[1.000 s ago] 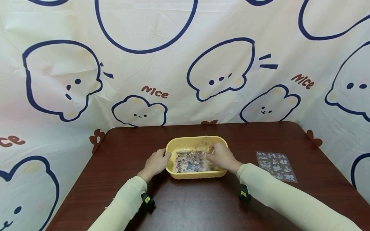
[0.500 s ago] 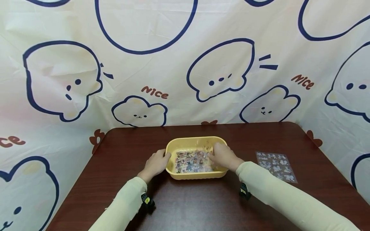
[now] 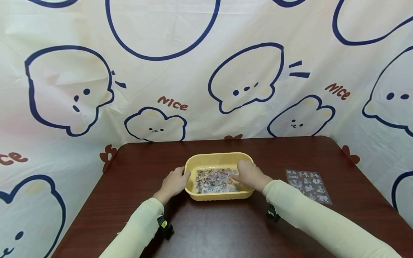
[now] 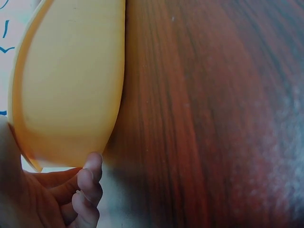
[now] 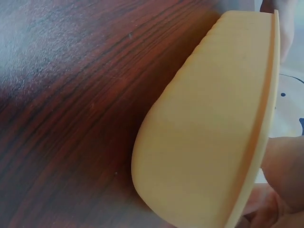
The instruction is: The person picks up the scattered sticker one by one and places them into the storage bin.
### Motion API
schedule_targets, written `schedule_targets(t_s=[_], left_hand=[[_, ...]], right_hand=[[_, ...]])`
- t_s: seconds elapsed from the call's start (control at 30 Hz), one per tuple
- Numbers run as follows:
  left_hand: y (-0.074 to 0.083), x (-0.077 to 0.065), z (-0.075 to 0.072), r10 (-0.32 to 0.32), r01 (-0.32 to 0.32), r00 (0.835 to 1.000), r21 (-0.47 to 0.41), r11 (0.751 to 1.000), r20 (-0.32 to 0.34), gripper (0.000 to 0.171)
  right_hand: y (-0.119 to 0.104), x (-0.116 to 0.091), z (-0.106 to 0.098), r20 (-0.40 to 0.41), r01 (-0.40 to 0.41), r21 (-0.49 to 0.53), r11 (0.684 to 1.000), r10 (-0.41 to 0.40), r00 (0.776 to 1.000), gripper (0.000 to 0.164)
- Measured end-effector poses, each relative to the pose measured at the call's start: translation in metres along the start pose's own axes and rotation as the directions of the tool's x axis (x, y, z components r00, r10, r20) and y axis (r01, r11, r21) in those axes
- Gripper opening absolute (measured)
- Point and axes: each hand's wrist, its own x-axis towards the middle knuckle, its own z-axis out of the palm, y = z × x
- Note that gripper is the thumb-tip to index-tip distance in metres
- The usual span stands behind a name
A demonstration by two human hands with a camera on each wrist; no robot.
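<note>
A yellow plastic basin stands on the table, with colourful printed sheets lying flat on its bottom, covered in tiny figures. My left hand holds the basin's left end, thumb over the rim; in the left wrist view the curled fingers lie against the outer wall. My right hand reaches over the right end into the basin, its thumb pointing at the sheets' right edge. Its other fingers are hidden behind the hand and the wall, so I cannot tell whether they hold a sheet.
A clear sheet with white cartoon figures, like a sticker sheet, lies on the dark wooden table right of the basin, close by the right sleeve. A pale cloth printed with blue-outlined bears hangs behind and beside the table.
The right hand has lowered slightly into the basin's right end. A clear sheet with small brown prints, visible by its fingers earlier, no longer shows. The left hand has stayed put.
</note>
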Motion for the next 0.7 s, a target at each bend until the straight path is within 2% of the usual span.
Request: schedule_targets(t_s=[0.1, 0.27, 0.43, 0.7], left_hand=[[0.000, 0.000, 0.000, -0.002, 0.002, 1.000, -0.003, 1.000, -0.002, 0.041], [0.001, 0.000, 0.000, -0.005, 0.005, 1.000, 0.001, 1.000, 0.002, 0.043], [0.000, -0.001, 0.000, -0.005, 0.005, 1.000, 0.005, 1.000, 0.011, 0.045], [0.000, 0.000, -0.001, -0.004, 0.004, 1.000, 0.006, 1.000, 0.010, 0.046]], right_hand=[[0.001, 0.000, -0.001, -0.012, 0.037, 0.036, 0.999, -0.037, 0.999, 0.048], [0.001, -0.003, -0.006, -0.053, 0.074, 0.038, 0.997, -0.072, 0.996, 0.029], [-0.001, -0.007, -0.010, -0.068, 0.082, 0.025, 0.996, -0.080, 0.995, 0.040], [-0.002, -0.013, -0.015, -0.137, 0.113, -0.032, 0.993, -0.117, 0.984, 0.037]])
